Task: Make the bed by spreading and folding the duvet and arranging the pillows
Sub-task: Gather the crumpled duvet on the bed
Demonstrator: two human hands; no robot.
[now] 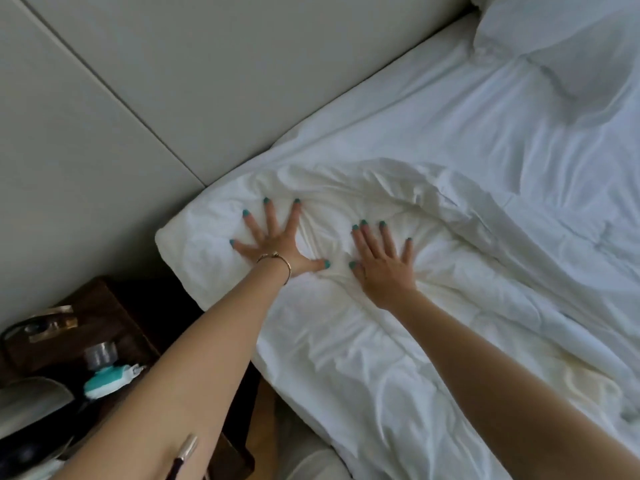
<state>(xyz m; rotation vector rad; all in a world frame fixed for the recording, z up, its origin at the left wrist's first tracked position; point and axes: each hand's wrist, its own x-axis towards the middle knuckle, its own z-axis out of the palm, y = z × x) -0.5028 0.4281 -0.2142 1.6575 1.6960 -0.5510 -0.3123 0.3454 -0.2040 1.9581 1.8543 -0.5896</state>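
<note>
Both hands are pressing flat on the duvet (346,306) at its upper corner, close to the padded headboard (207,81). Left hand (273,244): fingers (269,216) splayed wide, palm down, thumb reaching toward the other hand; a thin bracelet (277,259) is sitting at the wrist. Right hand (384,258): fingers straight and a little closer together, also palm down, nothing pinched or gripped by either hand.

The duvet is lying on the bed along the near edge, its long axis running from the corner under the left hand down toward the bottom right of the view. The left hand is nearer the outer corner; the right is sitting further in, toward the bed's middle. Cloth between and around the hands is bunching into radiating creases. The unsmoothed bulk is lying to the right of and beyond the right hand, so any further spreading looks likely to go that way.

Appearance: white, soft, heavily wrinkled, a faint cream filling showing through the cover. A flatter white sheet (433,109) is lying bare between duvet and headboard. A pillow (571,39) is resting at top right, well apart from both hands.

A dark bedside stand (114,306) with cluttered items is standing at lower left.
</note>
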